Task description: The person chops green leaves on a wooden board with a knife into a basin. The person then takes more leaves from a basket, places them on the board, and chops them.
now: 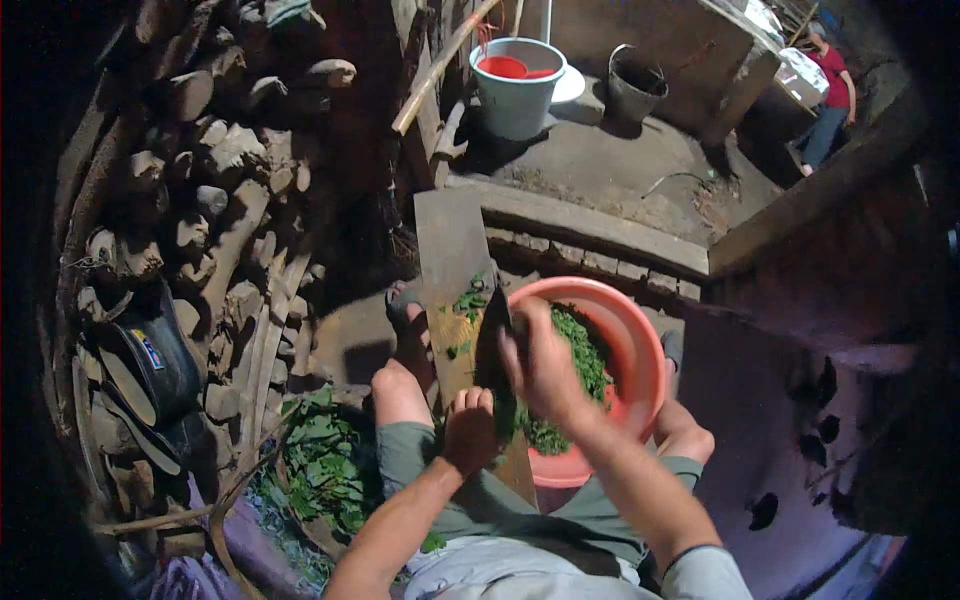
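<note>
Greens are being chopped on a board, and the cut is judged to be mid-stroke. Nearest, the left hand [470, 428] is closed in a fist over a bunch of green leaves [505, 412], which is pressed down on the wooden plank [452, 260] laid sloping between the knees. Just to the right of that hand, and touching the same bunch, a dark cleaver [492, 345] is held blade-down; its handle is gripped by the right hand [545, 365], the fingers wrapped fully around it. Loose scraps of leaf [468, 300] lie on the plank just beyond the blade.

Under and beyond the right hand stands the orange basin [640, 340], already part-filled with chopped greens [585, 355]. To the left of the left hand, past the knee, a basket of uncut leaves [325, 465] is seen. Farther off, a stack of firewood [220, 180] and a pale bucket [517, 95] are visible.

The next move is judged to call for the bunch being fed forward under the blade, with the fingertips kept curled back from the edge.
</note>
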Demonstrator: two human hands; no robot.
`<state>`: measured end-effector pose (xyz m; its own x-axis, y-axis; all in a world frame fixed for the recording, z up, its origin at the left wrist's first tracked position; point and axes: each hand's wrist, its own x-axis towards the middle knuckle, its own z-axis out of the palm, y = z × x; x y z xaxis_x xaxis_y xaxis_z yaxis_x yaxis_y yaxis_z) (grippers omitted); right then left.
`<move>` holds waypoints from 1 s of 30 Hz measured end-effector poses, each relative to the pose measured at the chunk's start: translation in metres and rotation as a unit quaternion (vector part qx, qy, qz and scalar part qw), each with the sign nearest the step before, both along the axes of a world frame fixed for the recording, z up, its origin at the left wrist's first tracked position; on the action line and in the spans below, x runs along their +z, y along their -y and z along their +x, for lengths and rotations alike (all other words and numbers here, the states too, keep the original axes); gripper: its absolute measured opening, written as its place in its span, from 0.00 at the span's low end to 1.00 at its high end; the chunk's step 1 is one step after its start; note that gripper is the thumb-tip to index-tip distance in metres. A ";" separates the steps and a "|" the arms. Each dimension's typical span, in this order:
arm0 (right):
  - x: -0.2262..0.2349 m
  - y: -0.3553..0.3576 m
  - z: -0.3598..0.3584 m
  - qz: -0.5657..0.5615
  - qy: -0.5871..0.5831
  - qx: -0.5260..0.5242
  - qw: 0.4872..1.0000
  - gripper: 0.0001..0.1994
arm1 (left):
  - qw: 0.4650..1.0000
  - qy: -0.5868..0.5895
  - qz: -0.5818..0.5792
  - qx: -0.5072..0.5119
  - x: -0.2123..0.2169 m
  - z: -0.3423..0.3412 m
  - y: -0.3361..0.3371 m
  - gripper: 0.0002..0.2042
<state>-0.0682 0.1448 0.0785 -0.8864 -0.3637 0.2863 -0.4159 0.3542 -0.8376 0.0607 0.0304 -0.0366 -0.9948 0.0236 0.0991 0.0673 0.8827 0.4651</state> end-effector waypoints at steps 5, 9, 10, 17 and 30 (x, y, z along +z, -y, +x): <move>0.052 0.028 -0.129 0.084 0.140 0.040 0.986 0.16 | 0.996 -0.064 -0.062 0.007 0.001 -0.057 0.014 0.20; 0.051 0.030 -0.128 0.072 0.129 0.032 0.989 0.17 | 0.995 -0.067 -0.064 -0.043 0.013 -0.074 0.022 0.19; 0.048 0.036 -0.114 0.064 0.092 0.034 0.993 0.17 | 0.992 -0.055 -0.111 -0.040 -0.008 -0.074 0.033 0.21; -0.029 -0.021 0.026 -0.011 -0.050 0.004 0.999 0.21 | 0.997 -0.012 -0.065 0.038 -0.005 -0.075 0.006 0.16; 0.030 0.012 -0.074 0.016 0.013 0.028 0.999 0.18 | 0.990 -0.013 -0.140 -0.025 -0.016 -0.067 0.012 0.14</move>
